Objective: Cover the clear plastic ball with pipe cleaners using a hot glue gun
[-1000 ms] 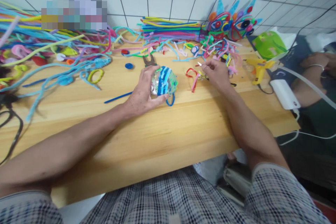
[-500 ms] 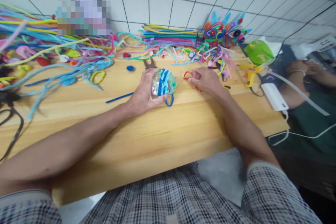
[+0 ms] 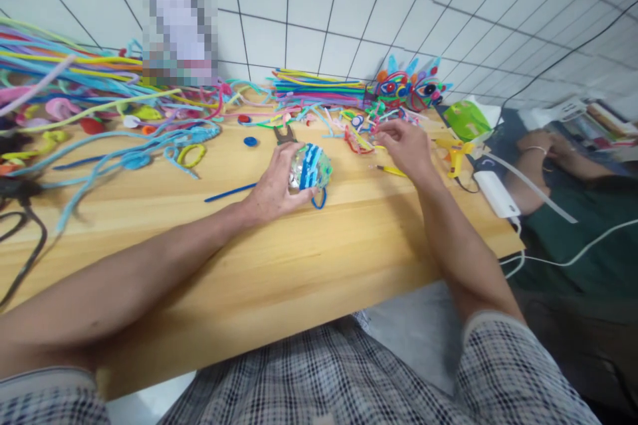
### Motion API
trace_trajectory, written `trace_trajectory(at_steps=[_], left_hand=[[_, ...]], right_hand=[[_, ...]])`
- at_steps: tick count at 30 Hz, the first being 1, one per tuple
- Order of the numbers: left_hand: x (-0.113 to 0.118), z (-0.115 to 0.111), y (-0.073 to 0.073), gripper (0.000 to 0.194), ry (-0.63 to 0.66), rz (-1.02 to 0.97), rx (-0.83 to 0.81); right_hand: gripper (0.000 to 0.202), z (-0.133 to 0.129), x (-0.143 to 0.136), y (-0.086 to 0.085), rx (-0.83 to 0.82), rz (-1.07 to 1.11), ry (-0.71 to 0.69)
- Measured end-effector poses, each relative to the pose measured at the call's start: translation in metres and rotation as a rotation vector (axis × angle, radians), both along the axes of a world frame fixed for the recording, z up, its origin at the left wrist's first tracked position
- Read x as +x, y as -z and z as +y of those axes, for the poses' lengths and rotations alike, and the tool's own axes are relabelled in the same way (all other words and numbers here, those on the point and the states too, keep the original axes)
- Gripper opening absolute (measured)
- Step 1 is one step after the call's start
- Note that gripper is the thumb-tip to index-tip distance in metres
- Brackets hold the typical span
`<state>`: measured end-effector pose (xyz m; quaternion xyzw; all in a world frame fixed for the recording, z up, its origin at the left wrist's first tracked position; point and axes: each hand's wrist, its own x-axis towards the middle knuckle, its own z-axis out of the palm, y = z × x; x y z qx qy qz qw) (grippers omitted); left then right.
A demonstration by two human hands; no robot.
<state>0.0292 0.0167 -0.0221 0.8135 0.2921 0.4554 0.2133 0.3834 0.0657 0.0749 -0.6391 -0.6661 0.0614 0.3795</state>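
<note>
My left hand [image 3: 276,182] is closed around a round, shiny ball-like craft piece [image 3: 312,167] with blue and light-blue stripes and green fuzz on its right side. A blue pipe cleaner loop [image 3: 319,198] hangs below it. Just behind that hand lie pliers [image 3: 284,135] with their jaws pointing away. My right hand [image 3: 406,149] hovers at the edge of a heap of pipe cleaner scraps, thumb and fingers slightly apart, and nothing shows between them. A red pipe cleaner piece [image 3: 357,143] lies left of its fingertips. Beneath it is a yellow pencil-like tool [image 3: 391,170].
Long pipe cleaners [image 3: 319,87] are bundled by the tiled wall, with more heaped at left. Two colourful masks [image 3: 399,87] stand behind the scraps. A yellow glue gun [image 3: 454,154] and a white power bank-like box [image 3: 496,194] lie right, near another person's hands [image 3: 541,146].
My right hand has moved away from me to the scrap heap and let go of the red pipe cleaner. My left hand still holds the ball; the view has shifted slightly.
</note>
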Motion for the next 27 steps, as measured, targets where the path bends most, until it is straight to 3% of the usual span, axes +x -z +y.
trace_trajectory(at_steps=[3,7,14,17,27], left_hand=[[0.0,0.0,0.0,0.089,0.004,0.002,-0.009],[-0.001,-0.002,-0.001,0.087,0.008,0.013,-0.005],[-0.003,-0.002,-0.003,0.089,0.005,0.026,0.01],[-0.003,-0.002,-0.003,0.09,-0.002,0.022,-0.004],[-0.003,-0.001,-0.001,0.09,0.032,0.01,-0.008]], right_hand=[[0.013,-0.027,-0.009,0.011,-0.054,-0.021,-0.038],[0.014,-0.049,-0.01,0.024,-0.184,-0.232,-0.017],[0.008,-0.049,-0.005,0.034,-0.399,-0.471,-0.005],[0.007,-0.045,-0.003,0.036,-0.405,-0.432,0.011],[0.027,-0.041,0.028,0.035,-0.201,-0.078,0.066]])
